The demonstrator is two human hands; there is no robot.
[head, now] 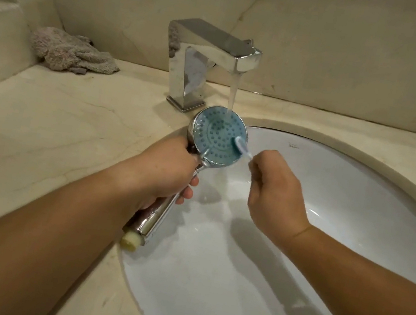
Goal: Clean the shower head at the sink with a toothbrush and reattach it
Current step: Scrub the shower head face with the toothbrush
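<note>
Left hand [168, 170] grips the shower head [217, 136] by its handle, face angled toward the right hand [275, 194], whose curled fingers press the toothbrush [242, 146] bristles against its near edge.

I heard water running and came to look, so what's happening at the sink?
A person is scrubbing a chrome hand shower head with a blue nozzle face over the white oval sink basin. The left hand grips its handle, tilting the face up under the stream from the square chrome faucet. The right hand holds a light blue toothbrush, bristles against the face's right edge. A crumpled greyish cloth lies on the beige marble counter.
</note>
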